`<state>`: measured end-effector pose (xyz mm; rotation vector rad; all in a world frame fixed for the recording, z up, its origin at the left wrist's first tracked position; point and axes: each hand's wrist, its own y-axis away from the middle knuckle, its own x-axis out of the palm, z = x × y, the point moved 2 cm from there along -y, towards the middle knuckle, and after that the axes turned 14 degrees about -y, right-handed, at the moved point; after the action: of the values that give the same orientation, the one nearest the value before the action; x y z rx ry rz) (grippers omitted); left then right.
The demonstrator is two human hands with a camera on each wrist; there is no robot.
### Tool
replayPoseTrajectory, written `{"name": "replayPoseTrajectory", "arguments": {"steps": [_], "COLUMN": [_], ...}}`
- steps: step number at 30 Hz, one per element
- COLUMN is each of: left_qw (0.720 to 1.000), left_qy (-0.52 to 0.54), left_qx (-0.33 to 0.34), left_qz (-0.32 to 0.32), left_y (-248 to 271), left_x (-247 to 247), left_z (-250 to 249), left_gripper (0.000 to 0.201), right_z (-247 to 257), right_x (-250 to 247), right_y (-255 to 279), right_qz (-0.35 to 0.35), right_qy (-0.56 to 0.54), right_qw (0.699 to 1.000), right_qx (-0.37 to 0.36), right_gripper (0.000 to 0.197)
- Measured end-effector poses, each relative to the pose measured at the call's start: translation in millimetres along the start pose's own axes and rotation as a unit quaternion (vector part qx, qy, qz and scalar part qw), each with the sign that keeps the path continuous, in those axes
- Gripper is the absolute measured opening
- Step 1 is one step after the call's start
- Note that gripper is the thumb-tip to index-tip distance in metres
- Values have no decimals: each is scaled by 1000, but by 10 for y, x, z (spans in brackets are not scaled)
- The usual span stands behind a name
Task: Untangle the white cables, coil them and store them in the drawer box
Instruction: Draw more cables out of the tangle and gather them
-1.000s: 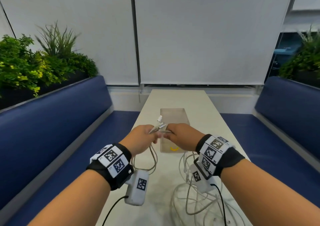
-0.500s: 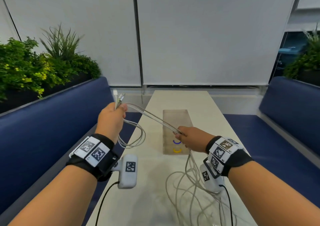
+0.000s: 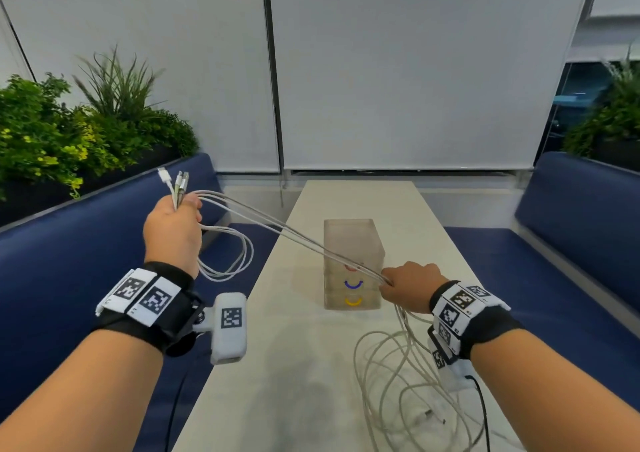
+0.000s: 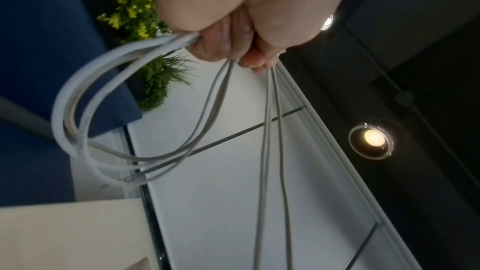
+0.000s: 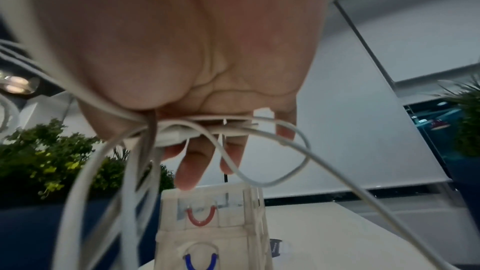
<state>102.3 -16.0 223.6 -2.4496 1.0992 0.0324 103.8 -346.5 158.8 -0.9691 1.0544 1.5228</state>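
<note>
My left hand [image 3: 175,226] is raised over the left bench and grips the white cables [image 3: 277,229] near their plugs [image 3: 175,179], which stick up above the fist. A loop [image 3: 228,254] hangs below it, also seen from the left wrist [image 4: 85,114]. The cables stretch taut down to my right hand [image 3: 403,287], which pinches them in front of the clear drawer box [image 3: 353,243]. In the right wrist view the cables [image 5: 207,128] cross under the curled fingers [image 5: 188,169], and the drawer box [image 5: 213,225] stands just beyond. The rest of the cables lie tangled [image 3: 398,382] on the table.
The long cream table [image 3: 294,365] runs between two blue benches [image 3: 69,261]. Planters with green plants [image 3: 69,129] stand behind the left bench and at the right [image 3: 609,119]. The drawers have red, blue [image 3: 353,283] and yellow [image 3: 353,301] handles.
My hands were together at the table's middle; my left hand has pulled up and to the left with the plug ends, drawing the cables taut through my right hand.
</note>
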Motion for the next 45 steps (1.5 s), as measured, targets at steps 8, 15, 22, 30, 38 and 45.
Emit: {"name": "replayPoseTrajectory", "arguments": {"steps": [8,15,22,30,38,45], "left_qw": [942,885,916,789,881,921], "left_qy": [-278,-394,-223,-323,-266,-264], "left_qx": [-6,72,164,241,171,131], "left_qz": [191,238,291,464,352,253], "left_y": [72,389,871,1173,724,568], "left_x": [63,247,454,939,702,530], "left_z": [269,52,-438,-353,-359,-342], "left_gripper": [22,27,29,6,25,25], "right_z": [132,261,291,484,-65,-310], "right_x": [-138,-154,-20,-23,16,200], "right_y": [18,1,84,265,128,33], "right_qz": [-51,-108,-75,-97,-29,-29], "right_qy": [-256,-137,-32,-15,-101,-24], "right_qw": [964,983,995,971,989,998], "right_qx": [-60,-60,-66,-219,-102,-42], "right_gripper": [23,30,30,34,37,38]}}
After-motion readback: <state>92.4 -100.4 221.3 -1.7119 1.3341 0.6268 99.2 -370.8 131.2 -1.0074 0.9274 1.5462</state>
